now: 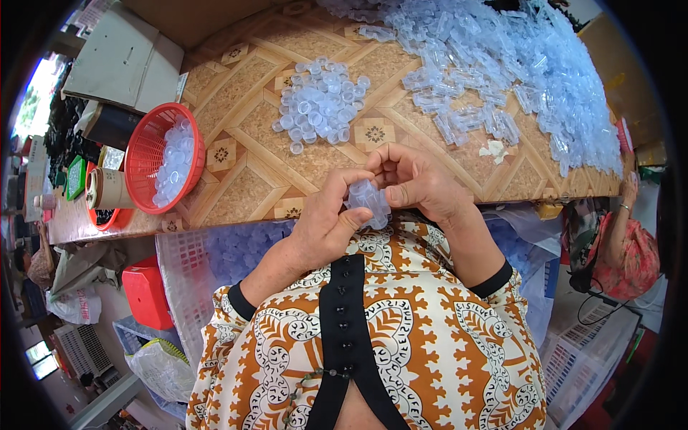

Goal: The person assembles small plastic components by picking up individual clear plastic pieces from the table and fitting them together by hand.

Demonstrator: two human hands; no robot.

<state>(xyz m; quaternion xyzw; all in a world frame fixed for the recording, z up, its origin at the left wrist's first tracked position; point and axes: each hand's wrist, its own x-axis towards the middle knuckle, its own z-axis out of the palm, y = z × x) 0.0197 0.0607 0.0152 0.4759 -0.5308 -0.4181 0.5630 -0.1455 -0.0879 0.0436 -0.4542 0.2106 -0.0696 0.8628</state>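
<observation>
Close to the table's near edge, my left hand [331, 215] and my right hand [424, 185] come together in front of my body. Between them they grip several small clear plastic pieces [367, 199], which look like short tubes with caps. My left thumb and fingers are closed round the pieces from the left, my right thumb presses from the other side, and some right fingers are curled. Beyond my hands, a loose heap of round translucent caps [320, 106] lies on the wood-patterned table [240, 188]. To the right spreads a large heap of clear plastic tubes [494, 61].
A red plastic basket [195, 183] with translucent caps in it stands at the table's left. Behind it are a white cardboard box [118, 61] and a beige roll [109, 190]. Below the edge hang bags of clear pieces [240, 251]. Another person [631, 247] is at the far right.
</observation>
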